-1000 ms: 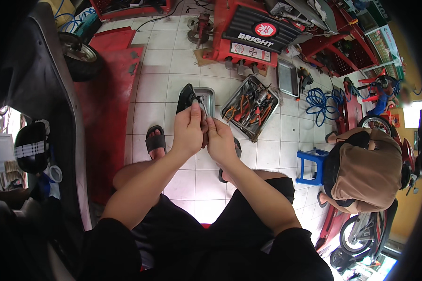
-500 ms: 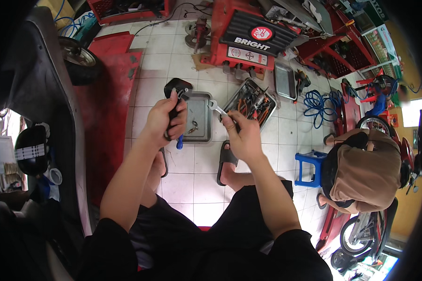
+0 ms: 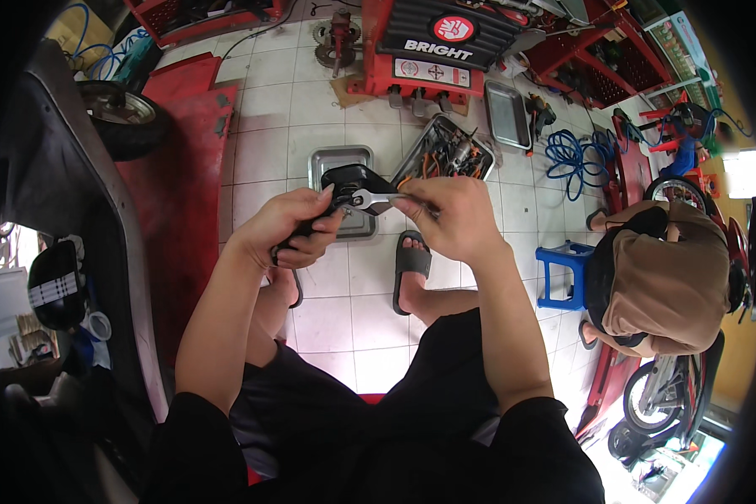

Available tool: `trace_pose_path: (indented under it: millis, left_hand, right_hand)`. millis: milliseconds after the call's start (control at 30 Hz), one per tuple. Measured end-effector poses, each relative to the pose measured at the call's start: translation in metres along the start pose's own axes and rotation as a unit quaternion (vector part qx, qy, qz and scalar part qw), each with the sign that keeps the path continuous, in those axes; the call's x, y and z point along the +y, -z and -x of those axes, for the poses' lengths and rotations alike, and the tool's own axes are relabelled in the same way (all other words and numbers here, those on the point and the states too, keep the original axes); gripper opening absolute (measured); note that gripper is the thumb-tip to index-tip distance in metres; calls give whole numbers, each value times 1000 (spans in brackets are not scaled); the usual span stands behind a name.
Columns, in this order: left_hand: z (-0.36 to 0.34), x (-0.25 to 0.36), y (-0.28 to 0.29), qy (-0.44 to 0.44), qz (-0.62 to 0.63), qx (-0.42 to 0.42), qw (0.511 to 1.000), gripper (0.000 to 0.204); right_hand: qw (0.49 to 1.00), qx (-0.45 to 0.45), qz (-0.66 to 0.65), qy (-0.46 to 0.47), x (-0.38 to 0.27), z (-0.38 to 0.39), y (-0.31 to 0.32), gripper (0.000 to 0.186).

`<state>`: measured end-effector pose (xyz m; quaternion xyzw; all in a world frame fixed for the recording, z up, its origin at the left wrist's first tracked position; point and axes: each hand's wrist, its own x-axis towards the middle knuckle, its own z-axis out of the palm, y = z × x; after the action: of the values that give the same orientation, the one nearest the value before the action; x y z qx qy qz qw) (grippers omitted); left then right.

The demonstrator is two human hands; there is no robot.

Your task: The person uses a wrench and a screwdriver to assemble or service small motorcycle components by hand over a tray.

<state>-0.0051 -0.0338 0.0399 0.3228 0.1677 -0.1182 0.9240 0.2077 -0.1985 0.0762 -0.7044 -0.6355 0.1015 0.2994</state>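
Fingers wrapped round it, my left hand [image 3: 294, 220] holds a black part [image 3: 349, 178] with a rounded, glossy head and a narrower stem; its exact kind is unclear. My right hand [image 3: 455, 212] is closed on a silver open-end wrench [image 3: 376, 202]. The wrench's jaw is at a small metal fitting on the black part, beside my left fingertips. Whether the jaw grips the fitting is too small to tell. Behind and below the black part lies a grey metal tray [image 3: 317, 161] on the floor, partly hidden by it and my left hand.
A second tray [image 3: 412, 168] holds pliers and other tools. Further right are another metal tray [image 3: 507, 118] and a coiled blue hose [image 3: 575, 164]. A red lift platform [image 3: 185, 151] runs along the left. A person [image 3: 664, 277] bends beside a blue stool [image 3: 563, 273] at right.
My right hand has brought the wrench left onto the black part. My left hand has turned that part and moved slightly down. The view has shifted a little.
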Motion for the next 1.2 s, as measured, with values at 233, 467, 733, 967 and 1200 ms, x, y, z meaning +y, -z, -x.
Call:
trace_pose_path:
  millis: [233,467,733,967,1200]
  left_hand:
    - [-7,-7,4,-5,85,-60,995,48]
    - [-13,-11,-3,3,87,-89,992,48]
    - [-11,-14,0,13,89,-85,992,48]
    - [-5,-15,-16,-27,-7,-4,1000,47]
    - [-10,-15,-20,-144,-26,63,987,48]
  right_hand:
    - [1000,-1,2,15,1,0,8,13]
    - [999,0,-1,35,8,0,16,14]
    - [999,-43,-15,8,7,-2,12,15]
    - [991,-75,-99,-45,21,9,-9,15]
    - [940,-42,-259,-219,10,9,-46,23]
